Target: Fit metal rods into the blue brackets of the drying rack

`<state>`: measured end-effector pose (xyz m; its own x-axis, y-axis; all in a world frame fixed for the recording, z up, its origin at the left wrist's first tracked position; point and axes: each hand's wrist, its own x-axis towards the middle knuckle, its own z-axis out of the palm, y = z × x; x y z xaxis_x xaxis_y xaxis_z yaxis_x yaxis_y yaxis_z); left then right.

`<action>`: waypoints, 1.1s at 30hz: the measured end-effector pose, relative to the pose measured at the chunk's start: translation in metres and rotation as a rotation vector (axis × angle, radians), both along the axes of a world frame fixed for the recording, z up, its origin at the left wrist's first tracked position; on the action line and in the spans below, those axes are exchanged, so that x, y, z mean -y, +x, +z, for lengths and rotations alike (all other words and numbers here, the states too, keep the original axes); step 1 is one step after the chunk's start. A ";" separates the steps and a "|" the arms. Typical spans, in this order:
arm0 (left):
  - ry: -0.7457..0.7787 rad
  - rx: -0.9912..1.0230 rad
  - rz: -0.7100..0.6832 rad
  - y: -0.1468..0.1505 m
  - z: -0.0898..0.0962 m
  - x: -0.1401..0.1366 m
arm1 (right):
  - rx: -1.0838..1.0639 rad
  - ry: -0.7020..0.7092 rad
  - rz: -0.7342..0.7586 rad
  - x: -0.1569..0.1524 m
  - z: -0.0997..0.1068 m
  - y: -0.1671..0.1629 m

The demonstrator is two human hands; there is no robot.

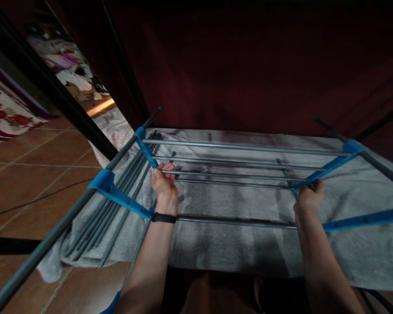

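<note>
A rack of grey metal tubes and blue plastic brackets stands in front of me. At the far left bracket [146,150], my left hand [164,181] is closed around the inner end, where a thin crossbar [212,175] meets it. My right hand [309,197] grips the inner end of the far right bracket [330,164], its fingers partly hidden behind the wrist. Several crossbars span between these two brackets. Closer to me are a near left bracket [121,196] and a near right bracket [367,219], with a lower tube [236,221] running between my forearms.
Several loose grey tubes [118,196] lie on a grey cloth [222,248] spread over the tiled floor [16,183]. A dark red panel [249,69] rises behind the rack. Clothes [74,78] are piled at the far left. A thin cable [39,200] crosses the tiles.
</note>
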<state>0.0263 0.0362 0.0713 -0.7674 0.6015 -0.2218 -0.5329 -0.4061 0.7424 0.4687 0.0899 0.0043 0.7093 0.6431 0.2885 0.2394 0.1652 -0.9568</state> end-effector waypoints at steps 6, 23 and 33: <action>0.005 -0.006 0.004 0.000 0.001 0.001 | -0.076 0.022 -0.007 0.002 0.007 -0.004; 0.003 0.044 -0.078 0.003 -0.006 -0.001 | -0.060 0.003 -0.028 0.000 0.005 -0.007; -0.028 0.114 -0.088 0.003 0.001 0.001 | -0.052 -0.010 -0.003 0.001 0.001 -0.005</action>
